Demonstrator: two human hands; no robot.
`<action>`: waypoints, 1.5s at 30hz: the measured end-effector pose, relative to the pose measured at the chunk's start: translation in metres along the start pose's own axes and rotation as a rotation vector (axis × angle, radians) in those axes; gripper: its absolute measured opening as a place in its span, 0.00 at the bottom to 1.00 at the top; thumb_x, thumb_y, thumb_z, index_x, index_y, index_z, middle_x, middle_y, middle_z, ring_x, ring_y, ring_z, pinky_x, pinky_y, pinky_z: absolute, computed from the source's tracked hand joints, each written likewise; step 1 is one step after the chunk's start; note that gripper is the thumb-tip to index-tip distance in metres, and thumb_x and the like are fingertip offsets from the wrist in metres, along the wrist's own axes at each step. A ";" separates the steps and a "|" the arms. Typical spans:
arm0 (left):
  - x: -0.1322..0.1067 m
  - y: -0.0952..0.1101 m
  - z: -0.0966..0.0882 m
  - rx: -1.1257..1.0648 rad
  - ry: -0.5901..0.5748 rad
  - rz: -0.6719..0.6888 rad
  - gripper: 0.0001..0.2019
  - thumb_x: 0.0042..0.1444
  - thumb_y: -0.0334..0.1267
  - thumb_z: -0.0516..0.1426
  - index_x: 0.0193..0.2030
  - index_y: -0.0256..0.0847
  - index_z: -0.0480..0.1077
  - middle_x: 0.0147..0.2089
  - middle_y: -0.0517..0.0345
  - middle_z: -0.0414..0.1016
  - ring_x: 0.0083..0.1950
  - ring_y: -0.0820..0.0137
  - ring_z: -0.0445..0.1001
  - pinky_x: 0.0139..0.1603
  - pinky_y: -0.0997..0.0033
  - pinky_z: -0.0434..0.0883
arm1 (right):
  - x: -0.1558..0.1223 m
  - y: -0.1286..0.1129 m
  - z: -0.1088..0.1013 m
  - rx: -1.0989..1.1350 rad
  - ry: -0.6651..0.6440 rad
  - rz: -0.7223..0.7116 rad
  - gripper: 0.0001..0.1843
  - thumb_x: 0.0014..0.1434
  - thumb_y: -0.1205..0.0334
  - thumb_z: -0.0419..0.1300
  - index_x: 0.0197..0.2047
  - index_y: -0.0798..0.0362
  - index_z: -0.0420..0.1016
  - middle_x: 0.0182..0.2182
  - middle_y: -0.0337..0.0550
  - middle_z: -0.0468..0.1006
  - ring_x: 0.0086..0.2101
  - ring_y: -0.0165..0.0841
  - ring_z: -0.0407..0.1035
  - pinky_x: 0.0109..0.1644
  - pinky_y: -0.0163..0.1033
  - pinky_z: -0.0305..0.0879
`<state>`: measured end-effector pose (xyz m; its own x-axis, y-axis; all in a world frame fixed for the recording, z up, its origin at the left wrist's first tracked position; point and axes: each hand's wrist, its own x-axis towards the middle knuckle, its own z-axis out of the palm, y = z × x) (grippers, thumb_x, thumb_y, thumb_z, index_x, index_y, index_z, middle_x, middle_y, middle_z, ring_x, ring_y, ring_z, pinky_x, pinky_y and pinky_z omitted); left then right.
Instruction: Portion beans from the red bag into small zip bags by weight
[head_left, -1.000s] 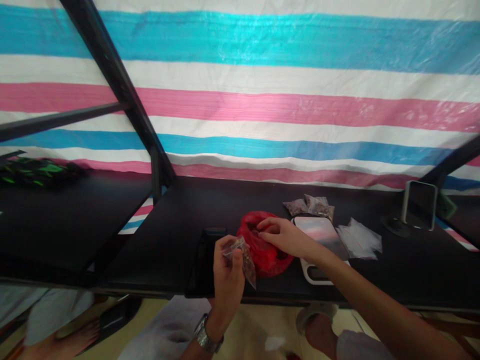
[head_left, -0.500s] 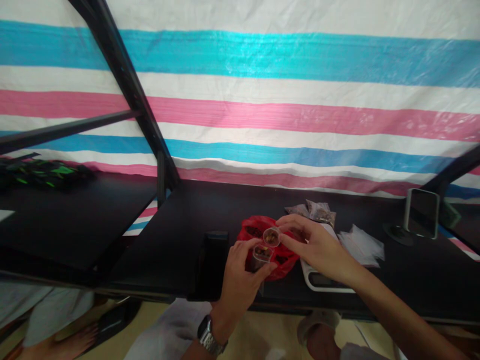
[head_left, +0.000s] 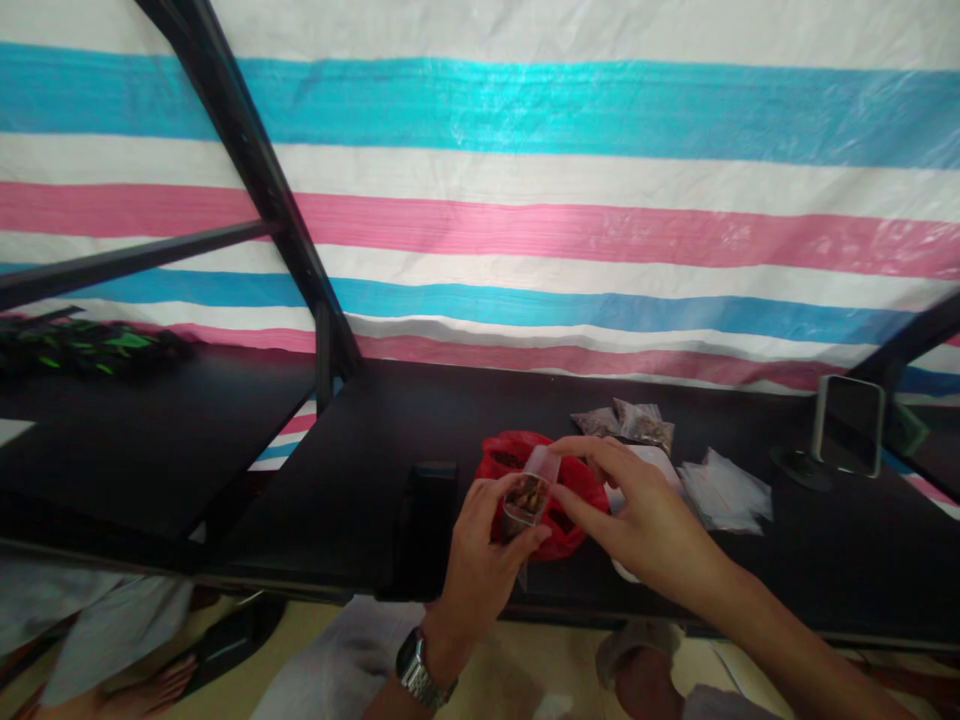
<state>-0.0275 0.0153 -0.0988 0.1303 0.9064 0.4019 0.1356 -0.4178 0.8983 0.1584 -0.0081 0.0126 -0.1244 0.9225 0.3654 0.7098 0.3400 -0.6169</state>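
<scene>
My left hand (head_left: 480, 565) is closed around a small clear plastic bag (head_left: 516, 522), held open at the top in front of me. My right hand (head_left: 649, 515) pinches a small clear cup (head_left: 541, 468) by its rim. The cup is tilted mouth-down over the bag's opening, and brown bits show where they meet. Just behind both hands, a red plastic bag (head_left: 581, 495) lies open on the black table (head_left: 390, 420), with dark contents inside. A white scale (head_left: 651, 455) is mostly hidden under my right hand.
Two or three filled small bags (head_left: 630, 420) lie behind the scale, and a pile of empty clear bags (head_left: 724, 488) lies to its right. A phone on a stand (head_left: 849, 425) is at far right. A black box (head_left: 427, 510) sits near the front edge. Green-and-black items (head_left: 75, 345) lie on the left table.
My right hand came out of the red bag with a filled cup, brought it over the small bag in my left hand, and has now tipped it down into the bag's mouth.
</scene>
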 end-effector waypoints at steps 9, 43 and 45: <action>0.000 0.001 -0.010 0.048 -0.041 0.072 0.28 0.66 0.62 0.60 0.63 0.45 0.76 0.53 0.48 0.80 0.52 0.59 0.79 0.55 0.59 0.76 | 0.007 0.038 0.031 -0.053 -0.150 0.257 0.07 0.68 0.63 0.63 0.48 0.49 0.80 0.44 0.45 0.86 0.45 0.41 0.79 0.53 0.44 0.71; 0.011 0.010 0.014 -0.209 -0.252 0.006 0.47 0.67 0.65 0.56 0.84 0.51 0.40 0.74 0.41 0.66 0.75 0.55 0.68 0.76 0.52 0.65 | -0.012 0.019 0.024 0.352 0.017 0.189 0.13 0.66 0.57 0.61 0.51 0.46 0.83 0.40 0.42 0.84 0.33 0.35 0.73 0.42 0.41 0.73; 0.013 0.014 0.016 -0.277 -0.273 -0.016 0.47 0.68 0.63 0.57 0.84 0.51 0.39 0.77 0.42 0.64 0.76 0.56 0.67 0.76 0.54 0.66 | -0.010 0.020 0.021 0.388 0.038 0.165 0.15 0.66 0.58 0.62 0.54 0.45 0.82 0.46 0.43 0.84 0.40 0.36 0.76 0.50 0.43 0.75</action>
<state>-0.0086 0.0206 -0.0839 0.3920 0.8472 0.3586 -0.1253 -0.3370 0.9331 0.1590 -0.0073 -0.0181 -0.0002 0.9656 0.2601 0.4032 0.2381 -0.8836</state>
